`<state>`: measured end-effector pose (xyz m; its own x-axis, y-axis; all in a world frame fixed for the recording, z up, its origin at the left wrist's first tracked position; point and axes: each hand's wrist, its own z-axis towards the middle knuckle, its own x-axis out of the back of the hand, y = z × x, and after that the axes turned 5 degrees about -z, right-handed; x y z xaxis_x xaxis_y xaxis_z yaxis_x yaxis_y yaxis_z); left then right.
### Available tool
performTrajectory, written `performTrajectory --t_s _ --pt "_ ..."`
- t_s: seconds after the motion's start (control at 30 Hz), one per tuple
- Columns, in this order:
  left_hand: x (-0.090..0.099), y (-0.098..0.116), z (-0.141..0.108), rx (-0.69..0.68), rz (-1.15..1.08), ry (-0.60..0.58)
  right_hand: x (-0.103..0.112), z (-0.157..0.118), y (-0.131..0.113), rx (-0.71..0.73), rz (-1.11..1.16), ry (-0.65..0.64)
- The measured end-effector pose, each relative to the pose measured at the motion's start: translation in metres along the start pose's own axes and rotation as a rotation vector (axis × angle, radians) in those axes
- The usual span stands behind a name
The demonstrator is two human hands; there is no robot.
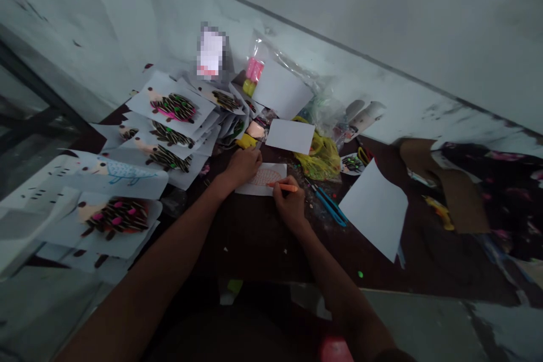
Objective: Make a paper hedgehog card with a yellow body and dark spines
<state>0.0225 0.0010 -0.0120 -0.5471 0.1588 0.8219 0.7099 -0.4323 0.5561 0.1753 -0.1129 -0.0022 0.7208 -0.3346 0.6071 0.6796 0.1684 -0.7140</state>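
A small white sheet of paper [254, 187] lies on the dark table in front of me, with an oval outline and reddish-orange marks drawn on it. My left hand [245, 167] rests over its left side, fingers laid down against the paper. In my right hand [291, 203] is an orange marker [288, 187], its tip touching the right part of the drawing. Blue-handled scissors [331, 206] lie just right of that hand. Beyond the sheet sits a blank white card [291, 136], next to a crumpled yellow plastic bag [320, 158].
Stacked sheets with hedgehog pictures [173, 106] fill the left side. A drawing of a blue-scaled animal [127, 172] lies there too. Larger white paper [375, 209] is on the right, near brown cardboard [464, 198] and dark flowered cloth [500, 181]. A wall borders the table's back.
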Motion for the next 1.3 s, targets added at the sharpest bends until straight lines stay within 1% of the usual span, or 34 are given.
performTrajectory --t_s 0.1,0.27,0.4,0.47,0.57,0.63,0.93,1.13,1.3 --pt "0.0003 0.0008 -0.0002 0.0 0.02 -0.004 -0.0004 0.0002 0.0002 0.009 -0.006 -0.009" --pt "0.0034 0.0039 -0.0005 0.012 0.062 -0.03 -0.0013 0.0001 0.0005 -0.005 -0.045 0.011" --pt "0.0046 0.0049 -0.0005 0.016 0.085 -0.046 -0.0004 -0.0001 -0.0002 0.014 -0.014 -0.017" --pt "0.0045 0.0046 -0.0006 0.009 0.082 -0.045 0.0009 0.0001 0.0006 0.011 -0.007 0.01" --pt "0.0041 0.0042 -0.0007 0.005 0.079 -0.043 0.003 0.0005 0.0035 -0.028 -0.038 0.087" --pt "0.0038 0.0044 -0.0007 0.005 0.083 -0.04 0.0036 0.0005 0.0053 -0.049 -0.058 0.1" --pt "0.0037 0.0044 -0.0004 0.002 0.072 -0.044 0.002 0.0005 0.004 -0.026 -0.049 0.033" --pt "0.0041 0.005 -0.0007 0.009 0.08 -0.046 0.0017 -0.0008 0.0051 -0.083 -0.082 0.053" --pt "0.0032 0.005 -0.0013 -0.004 0.088 -0.031 0.0035 0.0003 0.0031 -0.077 -0.006 0.026"
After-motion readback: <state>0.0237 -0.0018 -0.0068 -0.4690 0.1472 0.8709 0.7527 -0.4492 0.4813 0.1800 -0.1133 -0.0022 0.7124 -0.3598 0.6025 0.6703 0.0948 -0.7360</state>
